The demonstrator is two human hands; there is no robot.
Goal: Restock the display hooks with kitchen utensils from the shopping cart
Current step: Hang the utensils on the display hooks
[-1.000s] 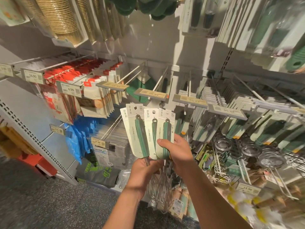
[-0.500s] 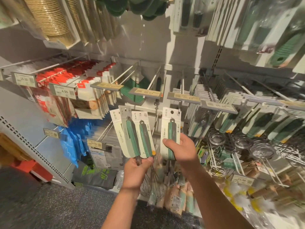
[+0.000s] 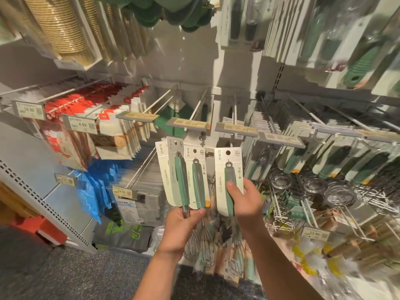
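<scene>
Green-handled whisks on white backing cards, three or so in hand, held upright before the display.

Item 1: two carded whisks (image 3: 188, 180), possibly a third card behind them, fanned together at 6 o'clock of centre. My left hand (image 3: 180, 228) grips them where the handles meet the wire; my fingers curl round the stems, thumb across the front. Their wire balloons (image 3: 200, 247) hang below my fist.

Item 2: single carded whisk (image 3: 227, 176), just beside the pair at their 3 o'clock, apart from them by a narrow gap. My right hand (image 3: 246, 202) pinches it, thumb pressed on the green handle, fingers wrapped behind the card. Its hang hole sits at the top of the card, below the price rail.

Item 3: display hooks (image 3: 200, 105), white rods running out from the back panel at 12 o'clock of the whisks, each ending in a price tag (image 3: 188, 124). The hook directly above my cards carries little stock that I can make out.

Item 4: red-and-white packets (image 3: 91, 109), on hooks at 10 o'clock.

Item 5: blue bags (image 3: 93, 191), at 9 o'clock, lower row.

Item 6: carded green utensils (image 3: 346, 161), dense rows at 3 o'clock, with glass lids (image 3: 311, 185) beneath them.

Item 7: stacked gold paper plates (image 3: 60, 27), at 11 o'clock, top row.

Item 8: dark speckled floor (image 3: 54, 276), at 7 o'clock.
</scene>
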